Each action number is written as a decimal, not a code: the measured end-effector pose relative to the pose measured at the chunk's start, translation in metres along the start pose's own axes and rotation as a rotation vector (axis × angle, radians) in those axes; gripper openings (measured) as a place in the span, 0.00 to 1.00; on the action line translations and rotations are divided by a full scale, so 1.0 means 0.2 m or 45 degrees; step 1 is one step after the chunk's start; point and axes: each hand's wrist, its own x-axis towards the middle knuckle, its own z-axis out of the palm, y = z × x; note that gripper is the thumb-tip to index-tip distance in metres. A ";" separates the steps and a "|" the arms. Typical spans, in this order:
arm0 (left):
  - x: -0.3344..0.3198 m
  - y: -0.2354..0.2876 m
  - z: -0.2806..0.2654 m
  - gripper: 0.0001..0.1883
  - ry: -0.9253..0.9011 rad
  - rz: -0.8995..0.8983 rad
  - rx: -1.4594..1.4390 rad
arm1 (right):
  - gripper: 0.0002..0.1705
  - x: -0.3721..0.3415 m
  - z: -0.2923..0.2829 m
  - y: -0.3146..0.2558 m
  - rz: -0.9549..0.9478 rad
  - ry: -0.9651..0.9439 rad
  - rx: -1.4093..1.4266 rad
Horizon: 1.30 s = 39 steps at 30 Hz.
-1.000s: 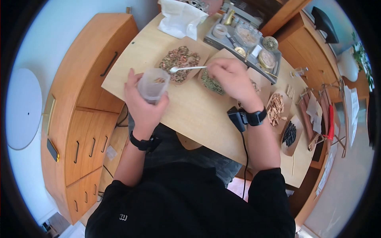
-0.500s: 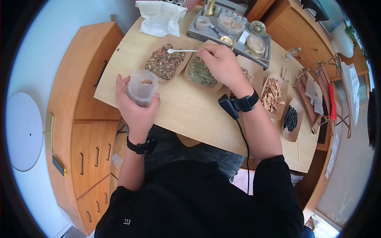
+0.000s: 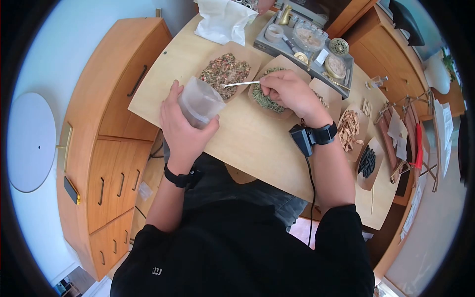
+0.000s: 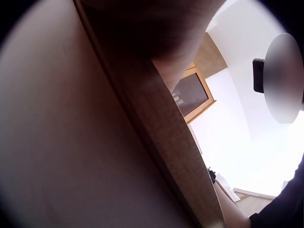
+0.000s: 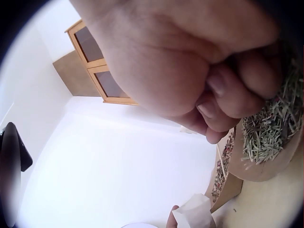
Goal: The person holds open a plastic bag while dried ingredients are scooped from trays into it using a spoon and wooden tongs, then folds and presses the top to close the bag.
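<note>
My left hand (image 3: 184, 133) grips a translucent plastic cup (image 3: 200, 105) between thumb and fingers. The cup leans to the right at the near edge of a paper tray (image 3: 253, 58) of mixed dried herbs (image 3: 225, 68). A thin white spoon (image 3: 243, 83) is pinched in my right hand (image 3: 293, 96). Its tip lies over the herb mix, close to the cup's rim. Below my right hand is a second tray of green needle-like herb (image 5: 263, 135), partly covered by the fingers. The left wrist view shows mostly the table's underside (image 4: 80, 142).
Further right stand trays of wood chips (image 3: 350, 128) and dark sticks (image 3: 366, 162). At the back are a grey tray (image 3: 269, 52) with jars and small tools, and a white bag (image 3: 225, 22). A black cable (image 3: 311, 198) hangs from the right wrist camera.
The cup has tipped to the right and come nearer the herb mix and spoon. Brown bits seen inside it earlier no longer show. The spoon tip has come back toward the cup.
</note>
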 end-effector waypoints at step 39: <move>0.02 0.01 -0.01 0.60 0.008 0.024 0.043 | 0.19 -0.05 0.01 -0.06 -0.033 -0.008 0.147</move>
